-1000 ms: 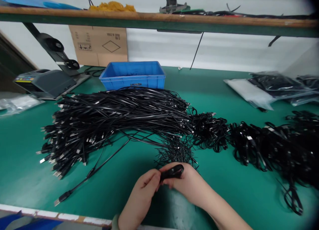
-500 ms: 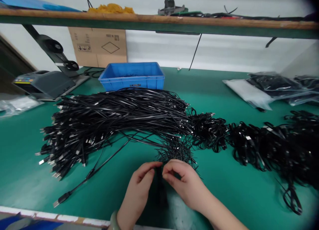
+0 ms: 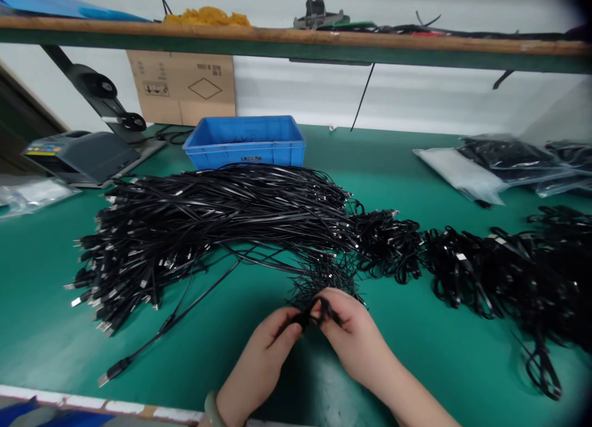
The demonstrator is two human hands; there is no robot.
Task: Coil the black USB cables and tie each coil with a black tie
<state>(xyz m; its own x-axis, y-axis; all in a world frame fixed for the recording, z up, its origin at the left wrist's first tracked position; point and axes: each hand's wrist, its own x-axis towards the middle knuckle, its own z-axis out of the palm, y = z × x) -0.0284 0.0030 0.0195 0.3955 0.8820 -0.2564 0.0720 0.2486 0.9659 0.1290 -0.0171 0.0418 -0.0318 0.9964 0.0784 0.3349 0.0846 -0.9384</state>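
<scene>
My left hand (image 3: 272, 341) pinches one side of a looped black USB cable (image 3: 320, 309), and my right hand (image 3: 349, 328) grips its other side. Both hands are closed, close together above the green table, and the cable's plugs are hidden among the fingers. Just beyond them lies a heap of short black twist ties (image 3: 324, 276). A large pile of straight black USB cables (image 3: 231, 211) spreads behind and to the left. One loose USB cable (image 3: 161, 328) trails from the pile toward the front, its metal plug at the near left.
Coiled cables (image 3: 485, 267) run along the right side. A blue bin (image 3: 245, 153) stands behind the pile. At the back left sits a grey machine (image 3: 87, 159); bagged cables (image 3: 509, 156) lie back right. Above, a shelf (image 3: 277, 42) spans the table.
The cable bundle between my hands has turned from hanging downward to lying across them, with a loop now showing. My right hand has shifted slightly and closed around it.
</scene>
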